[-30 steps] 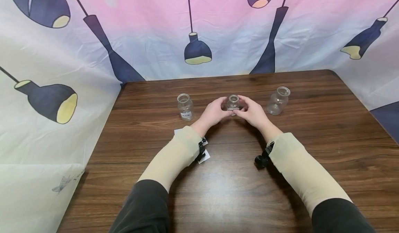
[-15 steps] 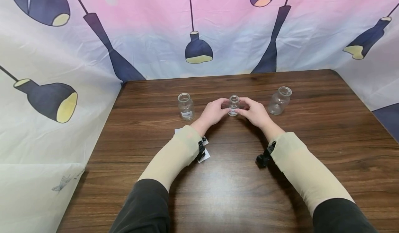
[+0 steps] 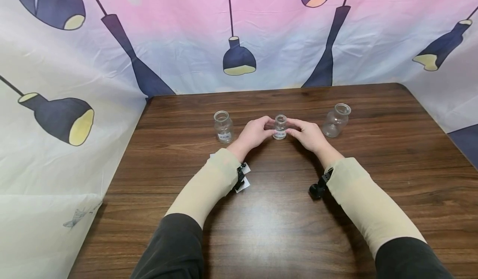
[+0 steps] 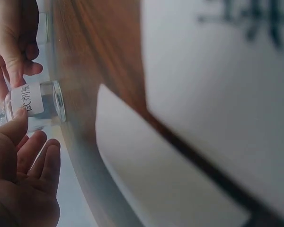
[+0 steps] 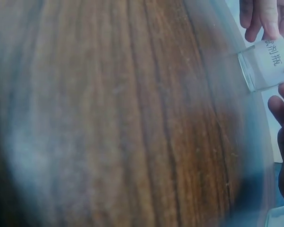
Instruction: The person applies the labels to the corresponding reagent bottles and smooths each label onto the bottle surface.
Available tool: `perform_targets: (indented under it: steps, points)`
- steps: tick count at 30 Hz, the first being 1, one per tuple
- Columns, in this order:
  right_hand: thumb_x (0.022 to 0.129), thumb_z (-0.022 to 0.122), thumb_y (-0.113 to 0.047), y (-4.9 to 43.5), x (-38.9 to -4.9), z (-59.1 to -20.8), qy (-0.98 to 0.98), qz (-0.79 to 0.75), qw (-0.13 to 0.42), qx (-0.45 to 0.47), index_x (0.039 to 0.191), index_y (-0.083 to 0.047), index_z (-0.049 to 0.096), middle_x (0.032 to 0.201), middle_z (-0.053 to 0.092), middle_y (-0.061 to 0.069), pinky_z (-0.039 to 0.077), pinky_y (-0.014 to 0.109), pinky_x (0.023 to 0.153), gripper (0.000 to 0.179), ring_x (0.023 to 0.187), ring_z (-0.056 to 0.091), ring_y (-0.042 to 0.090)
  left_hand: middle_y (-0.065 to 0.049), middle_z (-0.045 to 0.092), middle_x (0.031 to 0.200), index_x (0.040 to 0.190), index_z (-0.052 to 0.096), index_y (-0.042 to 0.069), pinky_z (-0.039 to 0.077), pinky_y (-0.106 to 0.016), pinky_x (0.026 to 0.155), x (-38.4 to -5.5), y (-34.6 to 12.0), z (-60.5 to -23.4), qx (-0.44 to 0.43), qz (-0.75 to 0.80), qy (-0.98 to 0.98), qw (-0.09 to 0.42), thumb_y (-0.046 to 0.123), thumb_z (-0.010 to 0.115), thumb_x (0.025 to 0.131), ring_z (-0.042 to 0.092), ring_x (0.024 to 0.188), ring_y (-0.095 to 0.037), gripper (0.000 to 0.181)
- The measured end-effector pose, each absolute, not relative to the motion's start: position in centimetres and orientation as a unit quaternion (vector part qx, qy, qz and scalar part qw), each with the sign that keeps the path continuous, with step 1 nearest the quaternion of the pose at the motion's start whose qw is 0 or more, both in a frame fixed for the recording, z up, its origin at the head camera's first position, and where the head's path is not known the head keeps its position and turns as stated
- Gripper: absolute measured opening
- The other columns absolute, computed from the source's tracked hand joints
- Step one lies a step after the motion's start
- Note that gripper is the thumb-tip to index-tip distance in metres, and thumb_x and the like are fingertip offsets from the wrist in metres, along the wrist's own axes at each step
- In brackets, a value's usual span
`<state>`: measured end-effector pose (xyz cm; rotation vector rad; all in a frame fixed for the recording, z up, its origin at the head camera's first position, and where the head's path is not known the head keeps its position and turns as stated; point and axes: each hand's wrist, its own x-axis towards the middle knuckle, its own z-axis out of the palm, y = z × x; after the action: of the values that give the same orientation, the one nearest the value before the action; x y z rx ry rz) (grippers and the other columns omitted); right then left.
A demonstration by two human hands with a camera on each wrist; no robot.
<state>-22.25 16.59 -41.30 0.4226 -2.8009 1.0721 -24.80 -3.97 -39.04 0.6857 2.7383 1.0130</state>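
Against a second ago: white label (image 4: 28, 99) on small glass reagent bottle (image 3: 280, 123) now clearly seen between the thumbs; hands barely shifted. Bottle upright, just right of centre, upper half of head frame. Left hand (image 3: 257, 132) and right hand (image 3: 307, 135) angle inward, both clamped on it from either side, thumbs in front. Label reads 试剂瓶. Larger glass jar (image 3: 224, 127) at left also labelled, print too small to read. Paper slips (image 3: 242, 186) under left wrist.
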Motion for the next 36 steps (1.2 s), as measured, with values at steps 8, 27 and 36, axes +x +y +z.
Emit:
perform_targets:
  steps: [8,27,36]
  points:
    - [0.093,0.059,-0.018,16.66,-22.04,-41.54,-0.920,0.364,0.041,0.140,0.135,-0.016,0.052,0.113,0.065,0.010,0.043,0.046,0.090,0.043,0.101,0.061,0.028,0.000,0.063,0.118,0.125,0.053,0.014,0.043,-0.029,0.092,-24.93,-4.06,-39.15,0.231,0.323,0.914,0.086,0.026,0.064,0.090,0.057,0.108,-0.013,0.038]
    - [0.089,0.065,-0.020,15.91,-21.97,-41.63,-0.921,0.362,0.021,0.144,0.139,-0.019,0.043,0.117,0.063,0.010,0.044,0.046,0.083,0.055,0.092,0.059,0.025,-0.005,0.064,0.109,0.131,0.044,0.017,0.045,-0.033,0.087,-24.93,-3.89,-39.50,0.238,0.312,0.916,0.088,0.017,0.066,0.089,0.059,0.101,-0.018,0.047]
    - [0.088,0.067,-0.022,16.10,-22.06,-41.84,-0.922,0.359,0.022,0.144,0.138,-0.020,0.045,0.114,0.064,0.009,0.044,0.047,0.084,0.054,0.093,0.060,0.025,-0.005,0.064,0.111,0.133,0.043,0.016,0.045,-0.034,0.088,-24.78,-3.89,-39.20,0.248,0.300,0.916,0.096,0.015,0.062,0.091,0.059,0.103,-0.018,0.046]
